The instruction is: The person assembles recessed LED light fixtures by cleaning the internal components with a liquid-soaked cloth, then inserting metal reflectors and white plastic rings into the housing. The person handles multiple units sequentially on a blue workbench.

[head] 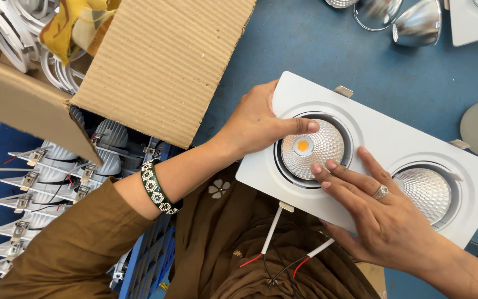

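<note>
Beside both hands (255,124) (385,213), cardboard box (161,66) holds white rings (6,30).

- I see a white, flat light fixture (383,138) with two round holes. It lies tilted on the blue table.
- The near shiny lamp cup (312,149) has a small orange dot inside.
- White wires (272,230) hang from its edge.

Left arm: a loose olive-brown sleeve (78,243) ends short of the wrist. Left wrist: one wide bangle (160,186) — dark green, with white beaded diamond patterning. Right hand (385,216): one silver ring (381,191) set with a clear stone. Torso: matching brown garment (239,243) — small white flower motif (218,188) embroidered near the left forearm.
</note>
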